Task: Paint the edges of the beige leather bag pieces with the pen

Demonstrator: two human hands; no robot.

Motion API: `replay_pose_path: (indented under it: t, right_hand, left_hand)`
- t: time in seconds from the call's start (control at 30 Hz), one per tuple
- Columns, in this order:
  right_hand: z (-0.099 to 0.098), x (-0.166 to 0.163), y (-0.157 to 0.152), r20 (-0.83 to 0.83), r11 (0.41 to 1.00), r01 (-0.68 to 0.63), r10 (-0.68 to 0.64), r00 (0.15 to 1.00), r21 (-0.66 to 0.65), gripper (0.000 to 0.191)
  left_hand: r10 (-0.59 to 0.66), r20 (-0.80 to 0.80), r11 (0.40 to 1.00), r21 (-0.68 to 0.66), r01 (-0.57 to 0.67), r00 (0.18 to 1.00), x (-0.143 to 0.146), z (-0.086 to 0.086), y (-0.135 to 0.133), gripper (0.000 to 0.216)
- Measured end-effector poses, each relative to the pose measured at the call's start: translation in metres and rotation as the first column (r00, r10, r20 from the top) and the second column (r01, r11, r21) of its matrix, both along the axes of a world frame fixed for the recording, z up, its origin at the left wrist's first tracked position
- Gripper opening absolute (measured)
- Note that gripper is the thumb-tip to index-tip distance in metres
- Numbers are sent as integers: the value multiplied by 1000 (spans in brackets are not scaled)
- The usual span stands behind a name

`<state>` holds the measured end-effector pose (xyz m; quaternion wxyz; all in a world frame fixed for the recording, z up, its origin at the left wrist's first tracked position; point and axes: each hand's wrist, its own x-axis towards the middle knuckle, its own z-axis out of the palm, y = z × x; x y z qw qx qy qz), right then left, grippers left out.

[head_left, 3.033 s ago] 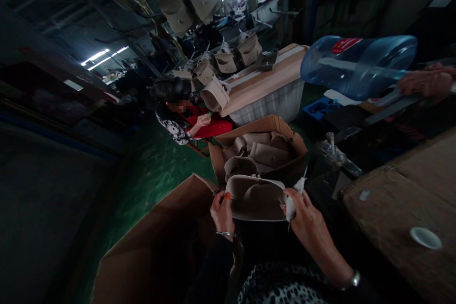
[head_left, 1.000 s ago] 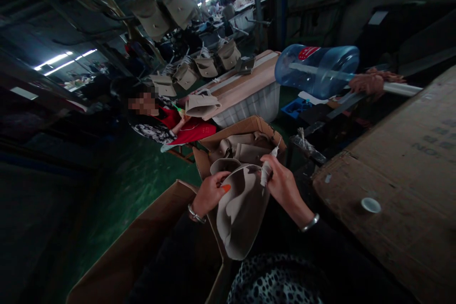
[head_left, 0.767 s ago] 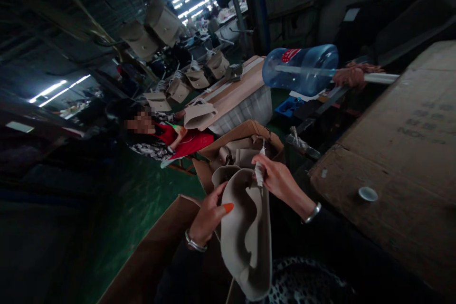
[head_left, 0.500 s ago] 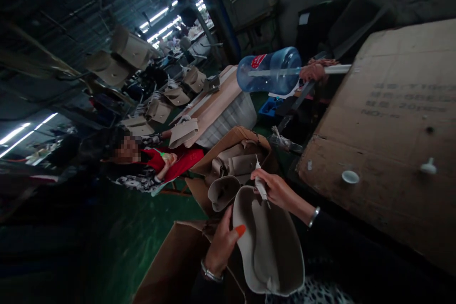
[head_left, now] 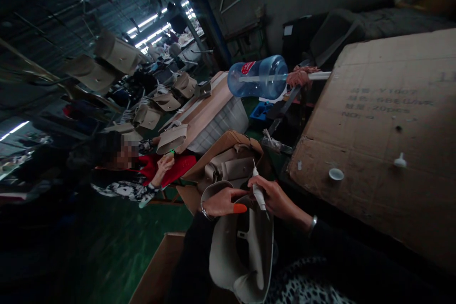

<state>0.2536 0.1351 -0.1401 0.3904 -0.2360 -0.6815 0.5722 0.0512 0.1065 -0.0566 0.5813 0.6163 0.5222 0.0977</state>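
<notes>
Tilting toward the wearer's lap, the bag [head_left: 226, 249] lies at the bottom middle of the view, its upper end under the left hand [head_left: 223, 203] and just beside the right hand [head_left: 272, 197]. The left has its thumb (orange at the tip) and fingers apart over that end, touching it; I cannot tell whether it pinches the bag. The right is closed around a white tool [head_left: 259, 195].

Beyond the hands, a box [head_left: 185, 198] holds more bags [head_left: 235, 168], heaped together. Another box [head_left: 153, 266] stands at lower left, its inside too dark to read. A carton [head_left: 356, 152] on the right bears a cup [head_left: 336, 174] and a white nozzle [head_left: 400, 160].

The bag's long axis runs from the hands down to the lap, its open side facing up toward the camera. The tool points its thin end away from the wearer, leaning slightly left.

Farther off, a co-worker [head_left: 124, 185] sits near a bottle [head_left: 256, 78] lying on its side.
</notes>
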Motion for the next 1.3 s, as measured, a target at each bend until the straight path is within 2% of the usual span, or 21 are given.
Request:
replay_pose_path:
  t: [0.07, 0.13, 0.27, 0.33, 0.4, 0.5, 0.57, 0.7, 0.83, 0.97, 1.1, 1.17, 1.3]
  right_hand:
    - [-5, 3, 4, -2, 1000, -3, 3, 1000, -9, 24]
    - [-10, 5, 8, -5, 1000, 0, 0, 1000, -17, 25]
    - [-18, 2, 14, -27, 998, 57, -59, 998, -40, 37]
    - [-21, -1, 14, -36, 995, 87, -89, 995, -56, 37]
    - [-21, -4, 11, -41, 992, 97, -100, 994, -76, 33]
    - [-19, -6, 7, -50, 991, 89, -95, 994, -99, 26]
    - [-18, -6, 6, -56, 990, 87, -94, 994, -106, 23]
    - [-19, -6, 7, -55, 992, 80, -86, 995, -97, 23]
    - [-15, -1, 8, -34, 994, 95, -97, 995, -47, 26]
    - [8, 24, 7, -8, 988, 128, -128, 992, 84, 31]
    - [33, 73, 2, 16, 974, 199, -202, 979, 112, 46]
    - [40, 104, 0, 34, 931, 324, -333, 942, 167, 46]
    - [47, 161, -4, 91, 777, 573, -611, 787, 260, 27]
  left_hand:
    - [0, 54, 998, -66, 4, 999, 1, -9, -2, 49]
    - [43, 53, 997, -69, -39, 998, 3, -17, -5, 50]
    - [220, 87, 975, -46, -217, 972, 8, -30, -13, 56]
    - [369, 137, 930, -52, -365, 919, 13, -38, -17, 54]
    - [520, 144, 852, -22, -523, 842, 20, -47, -20, 50]
    - [633, 104, 764, 77, -641, 767, 33, -54, -23, 48]
    - [652, 72, 743, 138, -655, 755, 39, -55, -25, 47]
    - [696, -45, 707, 220, -672, 717, 44, -52, -28, 32]
    - [690, -86, 714, 245, -656, 719, 43, -48, -27, 26]
    - [696, -56, 706, 239, -667, 716, 46, -39, -27, 21]
    - [694, -66, 705, 265, -657, 717, 60, -30, -26, 20]
    - [690, -68, 705, 289, -648, 720, 71, -28, -24, 21]
    - [662, -48, 721, 311, -619, 748, 93, -28, -15, 19]
